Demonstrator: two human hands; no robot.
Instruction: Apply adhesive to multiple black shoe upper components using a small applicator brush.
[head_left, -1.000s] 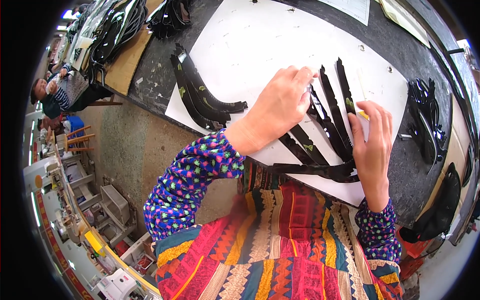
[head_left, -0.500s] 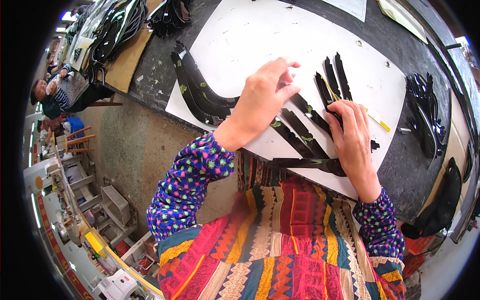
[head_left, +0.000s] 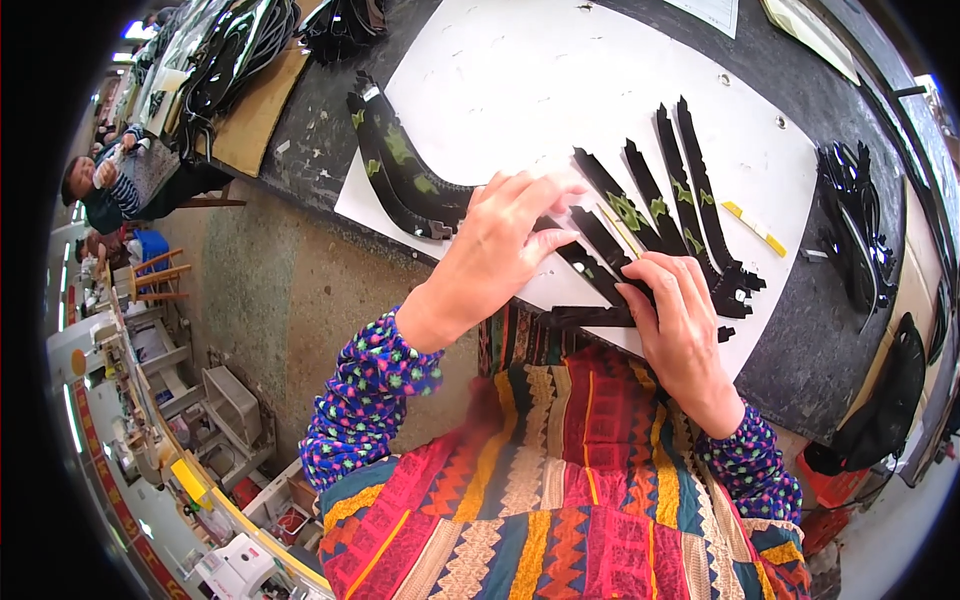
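Observation:
Black strips with green patches lie fanned out on a white board (head_left: 480,100). My left hand (head_left: 490,240) has its thumb and fingers closed at the upper end of a near black strip (head_left: 592,268). My right hand (head_left: 685,315) is closed, its fingertips bent over the same strips lower down. A thin yellowish stick (head_left: 622,230) juts from under its fingers; its other end is hidden. Longer patched strips (head_left: 690,170) spread out beyond the right hand. Two curved black strips (head_left: 405,175) lie left of my left hand. One more dark strip (head_left: 590,317) lies along the near edge.
A yellow and white pen-like tool (head_left: 755,230) lies on the board's right side. Bundled black pieces (head_left: 855,225) sit on the dark table (head_left: 310,130) to the right, and more black bundles (head_left: 235,70) at far left. A seated person (head_left: 130,180) is beyond, left.
My right hand has moved left and nearer with the thin stick, uncovering the longer strips. My left hand has come slightly lower, its thumb and fingers now at a strip's end.

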